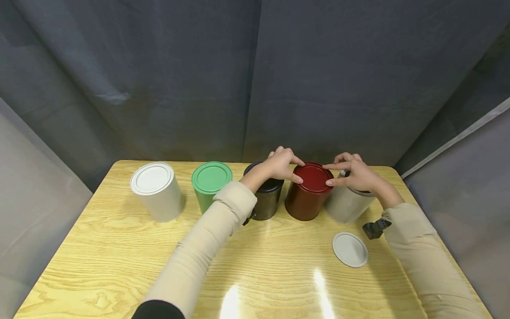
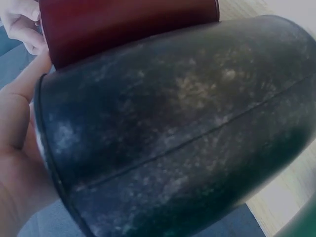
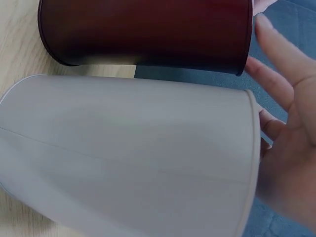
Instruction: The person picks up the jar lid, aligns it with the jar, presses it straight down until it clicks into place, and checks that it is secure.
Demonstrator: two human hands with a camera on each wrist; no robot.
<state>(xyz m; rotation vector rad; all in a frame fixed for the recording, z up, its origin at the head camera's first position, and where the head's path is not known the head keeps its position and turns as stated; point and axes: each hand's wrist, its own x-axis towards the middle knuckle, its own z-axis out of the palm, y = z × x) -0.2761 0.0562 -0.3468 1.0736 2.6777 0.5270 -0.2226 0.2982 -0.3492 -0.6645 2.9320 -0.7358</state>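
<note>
Both hands are at the lid [image 1: 314, 177] of a dark red can [image 1: 304, 202], which stands upright near the table's back edge. My left hand [image 1: 280, 165] reaches over a black lidded can [image 1: 268, 201] and touches the left rim of the red lid with thumb and forefinger spread. From the other side, my right hand [image 1: 356, 173] sets its thumb and forefinger on the right rim. That hand passes over a light grey can [image 3: 133, 148] whose top shows a dark inside. In the right wrist view its fingertips [image 3: 264, 23] lie right at the red can's rim.
A white lidded can [image 1: 157, 195] and a green lidded can [image 1: 212, 179] stand to the left in the same row. One loose pale grey lid [image 1: 350, 249] lies flat on the wooden table [image 1: 119, 261]. Behind the table hangs a grey curtain [image 1: 179, 88].
</note>
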